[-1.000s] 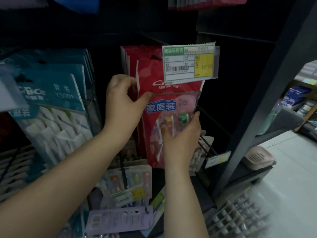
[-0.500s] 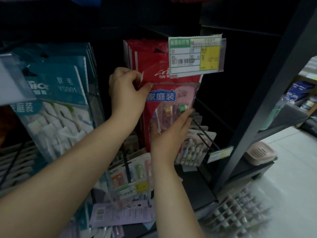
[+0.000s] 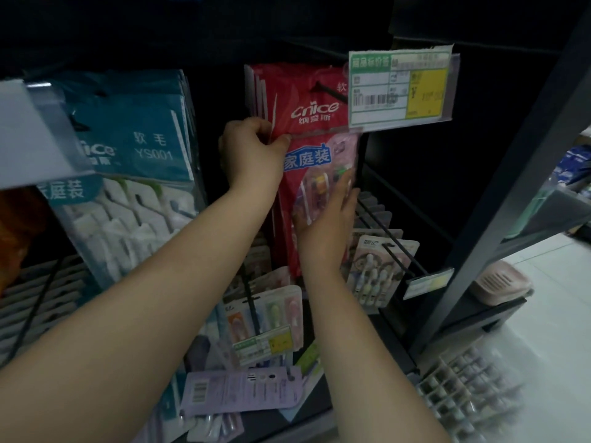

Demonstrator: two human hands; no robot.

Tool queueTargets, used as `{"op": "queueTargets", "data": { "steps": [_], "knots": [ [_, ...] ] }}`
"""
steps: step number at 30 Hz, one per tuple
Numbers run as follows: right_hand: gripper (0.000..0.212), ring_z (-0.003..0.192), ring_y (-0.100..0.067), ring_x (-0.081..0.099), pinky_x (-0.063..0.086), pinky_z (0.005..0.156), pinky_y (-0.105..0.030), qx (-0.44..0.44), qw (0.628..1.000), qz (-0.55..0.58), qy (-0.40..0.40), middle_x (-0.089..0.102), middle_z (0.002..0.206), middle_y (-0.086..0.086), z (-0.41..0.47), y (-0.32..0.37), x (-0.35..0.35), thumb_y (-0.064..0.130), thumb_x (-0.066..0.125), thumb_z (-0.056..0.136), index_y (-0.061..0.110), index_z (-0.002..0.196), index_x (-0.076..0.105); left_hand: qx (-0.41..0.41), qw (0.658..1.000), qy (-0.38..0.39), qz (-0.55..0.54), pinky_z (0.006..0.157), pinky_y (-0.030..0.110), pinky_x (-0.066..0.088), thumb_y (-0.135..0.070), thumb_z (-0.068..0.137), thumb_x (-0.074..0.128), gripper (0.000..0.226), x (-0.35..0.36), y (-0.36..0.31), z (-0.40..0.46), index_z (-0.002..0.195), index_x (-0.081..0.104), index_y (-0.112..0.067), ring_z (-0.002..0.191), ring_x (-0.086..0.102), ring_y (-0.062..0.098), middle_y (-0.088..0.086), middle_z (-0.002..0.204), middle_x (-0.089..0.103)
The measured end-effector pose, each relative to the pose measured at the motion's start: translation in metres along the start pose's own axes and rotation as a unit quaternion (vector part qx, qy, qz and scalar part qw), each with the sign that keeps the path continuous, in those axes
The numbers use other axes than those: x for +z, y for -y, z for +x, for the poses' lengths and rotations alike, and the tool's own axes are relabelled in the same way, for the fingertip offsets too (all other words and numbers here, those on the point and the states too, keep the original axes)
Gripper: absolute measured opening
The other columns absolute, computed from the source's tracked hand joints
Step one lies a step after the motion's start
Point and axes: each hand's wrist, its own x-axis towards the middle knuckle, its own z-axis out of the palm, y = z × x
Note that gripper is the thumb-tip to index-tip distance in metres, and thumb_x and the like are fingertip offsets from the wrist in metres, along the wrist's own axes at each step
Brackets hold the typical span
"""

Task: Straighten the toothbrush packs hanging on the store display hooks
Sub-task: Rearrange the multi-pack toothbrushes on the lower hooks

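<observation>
Far off to the left of both hands hangs a stack of teal toothbrush packs (image 3: 137, 161), untouched. The left hand (image 3: 252, 151) is curled around the left edge of the red toothbrush packs (image 3: 307, 100), thumb on the front face and fingers tucked behind, pinching near the seam where the red header meets the clear window. The red stack hangs directly ahead of both hands, its long axis running straight down from the black display hook (image 3: 331, 92) through its header. To the right, lower down, the right hand (image 3: 326, 225) lies flat, fingers straight, against the front of the clear lower part, near the right edge. So the pack sits between the two hands, left hand high, right hand low, both touching it. Squaring it likely means nudging top and bottom into line under the hook. The price tag (image 3: 399, 86) hangs just above and right of the right hand.
</observation>
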Motion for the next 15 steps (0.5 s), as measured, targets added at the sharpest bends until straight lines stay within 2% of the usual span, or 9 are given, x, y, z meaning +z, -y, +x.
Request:
{"op": "queueTargets", "data": {
  "steps": [3,8,10,12,13,15],
  "knots": [
    [0.09,0.144,-0.026,0.009,0.017,0.114,-0.035,-0.001,1.0,-0.013,-0.006,0.0,0.157,-0.012,0.003,-0.006,0.001,0.023,0.062,0.089,0.024,0.149,-0.005,-0.024,0.999,0.001,-0.029,0.076,0.043,0.056,-0.039,0.063,0.062,0.034,0.004,0.002,-0.001,0.086,0.071,-0.015,0.087,0.066,0.024,0.006,0.094,0.068],
    [0.089,0.144,-0.027,0.01,0.019,0.116,-0.038,-0.031,0.999,-0.031,-0.009,0.002,0.157,-0.013,0.005,-0.015,-0.004,0.022,0.061,0.089,0.024,0.148,-0.005,-0.019,0.999,0.034,-0.02,0.078,0.041,0.055,-0.038,0.069,0.062,0.033,0.003,0.006,-0.012,0.09,0.07,-0.014,0.09,0.064,0.023,0.007,0.1,0.066],
    [0.09,0.144,-0.027,0.009,0.017,0.116,-0.038,-0.039,0.998,-0.042,-0.003,0.001,0.157,-0.014,0.002,-0.02,-0.008,0.02,0.062,0.089,0.025,0.148,-0.007,-0.005,0.999,0.048,-0.003,0.085,0.035,0.051,-0.032,0.075,0.068,0.027,0.0,0.009,-0.019,0.093,0.068,-0.012,0.096,0.06,0.021,0.009,0.108,0.062],
    [0.092,0.144,-0.027,0.008,0.016,0.117,-0.039,-0.042,0.998,-0.05,0.012,-0.001,0.157,-0.014,-0.005,-0.026,-0.011,0.019,0.062,0.088,0.023,0.148,-0.007,-0.001,0.998,0.06,0.008,0.086,0.02,0.043,-0.024,0.08,0.069,0.025,-0.007,0.011,-0.027,0.102,0.063,-0.013,0.102,0.053,0.014,0.008,0.116,0.056],
    [0.091,0.144,-0.027,0.008,0.018,0.117,-0.041,-0.045,0.997,-0.054,0.021,-0.001,0.157,-0.013,-0.01,-0.028,-0.013,0.02,0.062,0.088,0.022,0.148,-0.007,-0.007,0.997,0.071,0.008,0.085,0.016,0.038,-0.022,0.082,0.068,0.029,-0.012,0.013,-0.032,0.108,0.059,-0.014,0.103,0.05,0.01,0.006,0.12,0.053],
    [0.089,0.144,-0.025,0.008,0.018,0.117,-0.041,-0.068,0.994,-0.075,0.036,0.001,0.157,-0.012,-0.021,-0.033,-0.018,0.026,0.061,0.089,0.019,0.149,-0.004,-0.032,0.995,0.094,-0.003,0.087,0.016,0.034,-0.02,0.083,0.067,0.042,-0.021,0.017,-0.041,0.121,0.05,-0.015,0.109,0.045,0.008,0.004,0.128,0.049]
  ]
}}
